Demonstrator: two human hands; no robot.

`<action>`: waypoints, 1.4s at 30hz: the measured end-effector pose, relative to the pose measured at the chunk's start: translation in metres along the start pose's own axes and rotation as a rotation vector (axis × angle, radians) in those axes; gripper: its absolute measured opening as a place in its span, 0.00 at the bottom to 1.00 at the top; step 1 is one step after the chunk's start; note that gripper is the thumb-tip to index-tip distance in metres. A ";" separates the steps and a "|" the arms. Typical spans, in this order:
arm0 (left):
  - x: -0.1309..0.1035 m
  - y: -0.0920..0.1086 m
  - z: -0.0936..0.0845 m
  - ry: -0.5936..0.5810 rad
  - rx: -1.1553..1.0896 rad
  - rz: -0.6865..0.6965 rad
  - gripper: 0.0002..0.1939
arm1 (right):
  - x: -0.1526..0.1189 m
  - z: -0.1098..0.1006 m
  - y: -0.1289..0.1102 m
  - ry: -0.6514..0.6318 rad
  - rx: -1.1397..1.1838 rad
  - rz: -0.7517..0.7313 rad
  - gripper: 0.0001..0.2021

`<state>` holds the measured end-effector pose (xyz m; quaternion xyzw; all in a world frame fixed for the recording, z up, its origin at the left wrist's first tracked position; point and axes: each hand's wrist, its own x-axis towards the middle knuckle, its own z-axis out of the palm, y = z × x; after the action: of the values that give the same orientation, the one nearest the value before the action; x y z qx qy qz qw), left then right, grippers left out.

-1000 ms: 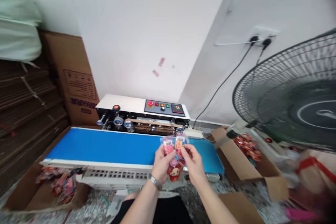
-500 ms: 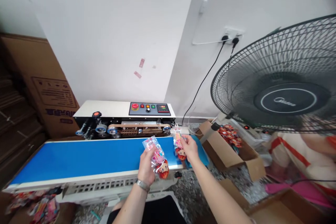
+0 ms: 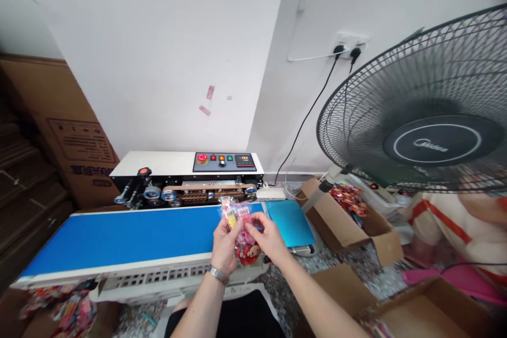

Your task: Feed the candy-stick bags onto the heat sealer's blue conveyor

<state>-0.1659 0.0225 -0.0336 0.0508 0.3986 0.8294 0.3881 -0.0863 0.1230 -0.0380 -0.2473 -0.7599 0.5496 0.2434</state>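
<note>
A small packing workshop is showing here: a long white metal machine (image 3: 158, 163) with coloured buttons (image 3: 222, 158) is standing along a flat blue conveyor belt (image 3: 130, 237) at centre-left; open brown cardboard boxes (image 3: 332, 222) of shiny red packets (image 3: 348, 200) are sitting at right and lower left; stacked flat brown cardboard (image 3: 19, 222) is filling the left edge.

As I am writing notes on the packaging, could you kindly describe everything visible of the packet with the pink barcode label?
The packet looks like clear, shiny plastic film. Its pink label carries a white barcode near the far end. Pink goods show below, then a red figure with a cartoon face, possibly from either packet. Held at the blue belt's near edge, it overlaps a yellow-labelled packet. The right hand's fingers grip it; left-hand contact is unclear.
</note>
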 end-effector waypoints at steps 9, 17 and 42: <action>0.001 0.002 -0.002 0.060 0.053 -0.099 0.19 | 0.045 -0.048 0.039 0.438 -0.248 0.214 0.17; -0.002 0.003 0.001 -0.084 0.144 -0.001 0.16 | 0.047 -0.021 0.004 0.221 -0.327 0.020 0.20; -0.005 -0.001 0.006 -0.005 0.168 0.028 0.22 | 0.001 -0.018 0.007 0.212 0.108 0.090 0.19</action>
<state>-0.1595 0.0234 -0.0288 0.0909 0.4648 0.7983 0.3721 -0.0749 0.1389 -0.0398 -0.3243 -0.6874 0.5709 0.3105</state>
